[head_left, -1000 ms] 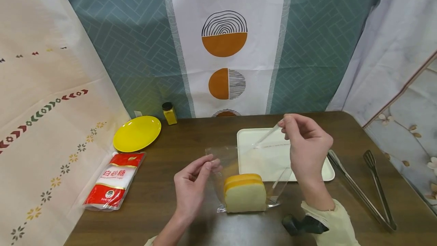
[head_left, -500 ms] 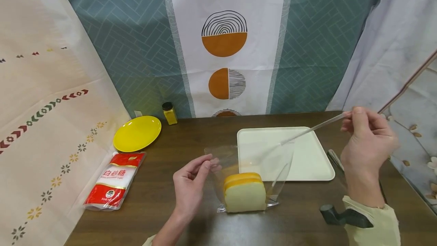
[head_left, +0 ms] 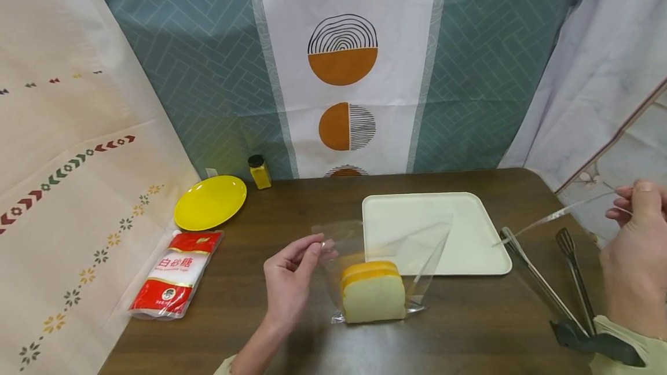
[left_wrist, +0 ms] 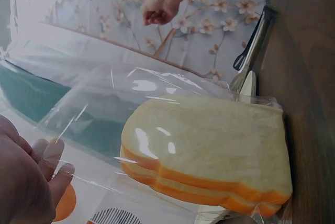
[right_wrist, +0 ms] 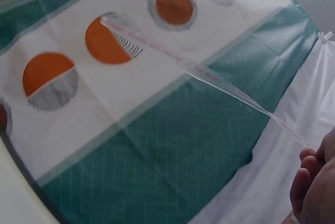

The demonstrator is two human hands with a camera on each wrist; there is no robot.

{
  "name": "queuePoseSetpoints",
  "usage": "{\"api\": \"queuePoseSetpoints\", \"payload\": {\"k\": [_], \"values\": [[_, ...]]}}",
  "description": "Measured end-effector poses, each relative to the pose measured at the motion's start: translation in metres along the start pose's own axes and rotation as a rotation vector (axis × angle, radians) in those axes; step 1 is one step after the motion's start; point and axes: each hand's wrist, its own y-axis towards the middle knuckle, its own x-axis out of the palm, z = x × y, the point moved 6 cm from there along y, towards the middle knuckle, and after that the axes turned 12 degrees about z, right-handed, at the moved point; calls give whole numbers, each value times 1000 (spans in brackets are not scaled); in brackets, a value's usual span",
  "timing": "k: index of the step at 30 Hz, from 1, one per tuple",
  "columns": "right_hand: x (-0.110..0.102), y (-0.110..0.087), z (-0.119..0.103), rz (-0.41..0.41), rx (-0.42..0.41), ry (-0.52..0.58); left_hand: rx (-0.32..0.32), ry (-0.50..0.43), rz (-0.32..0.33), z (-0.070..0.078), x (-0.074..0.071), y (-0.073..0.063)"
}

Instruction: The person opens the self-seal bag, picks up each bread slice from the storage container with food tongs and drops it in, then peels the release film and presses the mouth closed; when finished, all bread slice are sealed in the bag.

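Two bread slices stand upright inside a clear plastic bag on the table, the bag's upper part rising loose above them. My left hand pinches the bag's left edge between thumb and fingers. In the left wrist view the slices show through shiny film beside that hand. Out at the right, my right hand pinches one end of a thin clear strip that trails toward the left. Faint reddish print runs along this strip in the right wrist view, and its far end hangs free of the bag.
Behind the bag lies a cream tray. Metal tongs lie to its right, close to my right wrist. At left are a yellow plate, a red-and-white sugar pouch and a yellow bottle with a black cap.
My right hand has pulled far to the right, and the strip has come off the bag. The left hand and the bread have stayed in place.
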Motion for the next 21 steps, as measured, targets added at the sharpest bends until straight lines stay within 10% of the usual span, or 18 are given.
{"api": "queuePoseSetpoints", "payload": {"k": [8, 15, 21], "values": [[-38, 13, 38, -152, 140, -514, 8, 9, -25, 1, 0, 2], [-63, 0, 70, -440, -194, -1068, 30, -6, -39, 2, 1, 2], [-72, -12, 85, -574, -432, -1091, 22, -7, -35, 2, 1, 2]]}}
